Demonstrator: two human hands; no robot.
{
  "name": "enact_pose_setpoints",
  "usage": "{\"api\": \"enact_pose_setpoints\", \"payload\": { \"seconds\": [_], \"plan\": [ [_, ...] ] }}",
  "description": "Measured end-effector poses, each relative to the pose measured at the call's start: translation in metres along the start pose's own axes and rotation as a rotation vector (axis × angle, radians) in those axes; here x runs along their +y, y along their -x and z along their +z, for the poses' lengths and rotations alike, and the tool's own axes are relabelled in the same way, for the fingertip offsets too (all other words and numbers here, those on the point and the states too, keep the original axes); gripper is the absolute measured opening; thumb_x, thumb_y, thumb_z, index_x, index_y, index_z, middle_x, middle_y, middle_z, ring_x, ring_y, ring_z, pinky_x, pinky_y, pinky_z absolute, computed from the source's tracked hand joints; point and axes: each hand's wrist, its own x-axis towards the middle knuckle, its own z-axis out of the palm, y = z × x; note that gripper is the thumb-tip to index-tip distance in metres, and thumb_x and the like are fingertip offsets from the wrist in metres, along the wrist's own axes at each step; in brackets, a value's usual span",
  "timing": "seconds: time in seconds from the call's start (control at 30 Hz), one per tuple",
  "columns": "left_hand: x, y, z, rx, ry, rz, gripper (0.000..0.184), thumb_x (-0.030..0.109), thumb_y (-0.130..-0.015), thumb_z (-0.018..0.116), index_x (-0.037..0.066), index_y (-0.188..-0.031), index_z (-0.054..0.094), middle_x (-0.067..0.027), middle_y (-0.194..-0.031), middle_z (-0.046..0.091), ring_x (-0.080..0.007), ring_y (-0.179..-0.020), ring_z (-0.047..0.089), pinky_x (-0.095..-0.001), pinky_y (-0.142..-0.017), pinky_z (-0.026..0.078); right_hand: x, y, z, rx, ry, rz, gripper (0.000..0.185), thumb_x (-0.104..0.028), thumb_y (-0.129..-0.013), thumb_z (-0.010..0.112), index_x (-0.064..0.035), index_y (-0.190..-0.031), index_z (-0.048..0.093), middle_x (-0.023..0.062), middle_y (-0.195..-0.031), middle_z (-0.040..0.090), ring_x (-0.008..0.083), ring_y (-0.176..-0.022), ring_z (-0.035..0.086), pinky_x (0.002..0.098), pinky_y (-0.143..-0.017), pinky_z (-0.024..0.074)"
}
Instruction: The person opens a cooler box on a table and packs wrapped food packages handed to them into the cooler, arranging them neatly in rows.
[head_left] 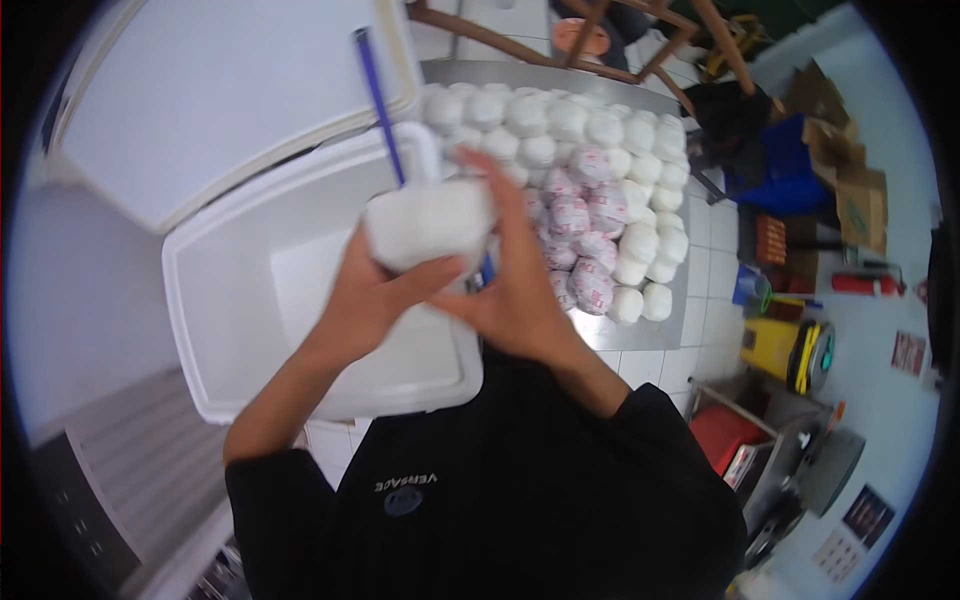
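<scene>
A white, rounded, trimmed object like a peeled coconut [430, 222] is held by my left hand [365, 290], its fingers wrapped round the lower left side. My right hand [520, 290] is at the object's right side, blurred, with fingers and thumb spread apart; any contact is unclear. Something small and blue [487, 269] shows beside its palm. Both hands are above the right part of an open white cooler [180, 300]. A purple stick [377, 100] rises behind the held object. Many similar white pieces [527, 115] and several film-wrapped ones with red print [592, 285] lie to the right.
The pieces rest on a metal table [600, 335]. The cooler's raised lid [240, 90] is at the upper left. Wooden chair frames [490, 40] stand beyond the table. At the right are a blue bin [790, 165], cardboard, a yellow machine [775, 345] and a fire extinguisher [865, 284].
</scene>
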Motion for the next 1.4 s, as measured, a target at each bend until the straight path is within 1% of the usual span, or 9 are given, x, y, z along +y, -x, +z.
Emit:
{"api": "enact_pose_setpoints", "payload": {
  "seconds": [0.07, 0.2, 0.23, 0.43, 0.77, 0.83, 1.03, 1.2, 1.4],
  "plan": [
    [-0.007, 0.007, -0.029, 0.039, 0.049, -0.015, 0.058, 0.018, -0.079, 0.079, -0.002, -0.125, 0.051, -0.0109, -0.113, 0.064, -0.0198, -0.103, 0.063, -0.0321, -0.088, 0.052, -0.003, 0.004, -0.004, -0.342, -0.553, 0.158, 0.1, -0.013, -0.063, 0.087, -0.0061, -0.146, 0.032, 0.0135, -0.149, 0.033, 0.0272, -0.132, 0.039, 0.0394, -0.106, 0.0357],
    [-0.028, 0.004, -0.124, 0.094, -0.228, -0.142, 0.055, 0.021, -0.078, 0.077, -0.002, -0.123, 0.055, -0.0128, -0.114, 0.065, -0.0209, -0.102, 0.063, -0.0342, -0.091, 0.051, 0.135, 0.035, -0.079, 0.077, -0.123, 0.552, 0.072, -0.015, -0.078, 0.077, -0.0014, -0.14, 0.042, 0.0171, -0.137, 0.05, 0.0262, -0.126, 0.048, 0.0375, -0.103, 0.0403],
    [-0.027, -0.003, -0.134, 0.076, -0.348, -0.298, 0.062, 0.028, -0.076, 0.077, -0.003, -0.125, 0.053, -0.0128, -0.118, 0.063, -0.022, -0.105, 0.062, -0.0353, -0.093, 0.049, 0.186, 0.054, -0.101, 0.114, 0.485, 0.45, 0.07, -0.018, -0.079, 0.075, 0.0003, -0.138, 0.043, 0.0217, -0.135, 0.052, 0.0327, -0.125, 0.049, 0.0414, -0.104, 0.0391],
    [-0.142, -0.046, -0.253, 0.21, -0.666, -0.826, 0.08, 0.049, -0.07, 0.078, -0.001, -0.126, 0.053, -0.0115, -0.121, 0.06, -0.0225, -0.115, 0.055, -0.038, -0.093, 0.047, 0.334, 0.117, -0.127, -0.238, 1.173, 0.678, 0.1, -0.038, -0.064, 0.083, -0.0017, -0.142, 0.032, 0.0297, -0.123, 0.053, 0.0465, -0.117, 0.049, 0.0515, -0.099, 0.0404],
    [-0.235, -0.088, -0.252, 0.418, -0.525, -0.568, 0.102, 0.062, -0.07, 0.076, 0.002, -0.14, 0.034, -0.0174, -0.138, 0.044, -0.0264, -0.118, 0.054, -0.0417, -0.094, 0.049, 0.279, 0.09, -0.156, -0.086, 0.847, 0.804, 0.076, -0.031, -0.066, 0.083, -0.0037, -0.129, 0.05, 0.0304, -0.117, 0.056, 0.0459, -0.112, 0.054, 0.0491, -0.092, 0.0481],
    [-0.238, -0.093, -0.247, 0.546, -0.898, -0.634, 0.101, 0.061, -0.074, 0.073, -0.001, -0.141, 0.03, -0.0187, -0.137, 0.043, -0.0273, -0.118, 0.053, -0.0403, -0.093, 0.05, 0.262, 0.086, -0.163, -0.002, 0.819, 0.756, 0.073, -0.029, -0.07, 0.082, -0.0008, -0.128, 0.049, 0.0253, -0.117, 0.059, 0.0379, -0.108, 0.06, 0.0445, -0.093, 0.0463],
    [-0.24, -0.088, -0.256, 0.48, -0.479, -0.542, 0.098, 0.059, -0.078, 0.071, -0.006, -0.139, 0.03, -0.021, -0.136, 0.044, -0.028, -0.119, 0.053, -0.0437, -0.087, 0.054, 0.155, 0.045, -0.14, 0.205, 0.336, 0.456, 0.062, -0.018, -0.08, 0.075, -0.0003, -0.133, 0.046, 0.0134, -0.114, 0.058, 0.0199, -0.098, 0.056, 0.0314, -0.085, 0.0469],
    [-0.146, -0.065, -0.203, 0.4, -0.938, -0.431, 0.078, 0.047, -0.085, 0.07, -0.003, -0.135, 0.037, -0.015, -0.133, 0.049, -0.0247, -0.117, 0.055, -0.0365, -0.095, 0.048, 0.065, 0.005, -0.089, 0.173, -0.297, 0.329, 0.068, 0.0, -0.075, 0.072, -0.005, -0.136, 0.042, 0.0097, -0.117, 0.053, 0.0183, -0.108, 0.054, 0.0319, -0.093, 0.0467],
    [0.023, 0.016, -0.039, -0.026, -0.231, 0.355, 0.069, 0.016, -0.086, 0.072, 0.006, -0.142, 0.034, -0.0108, -0.131, 0.052, -0.0215, -0.113, 0.056, -0.0291, -0.089, 0.05, -0.017, -0.008, -0.022, -0.007, -0.177, -0.046, 0.079, -0.009, -0.068, 0.079, -0.0047, -0.137, 0.041, 0.0165, -0.133, 0.043, 0.0299, -0.12, 0.047, 0.041, -0.1, 0.0413]
  ]
}}
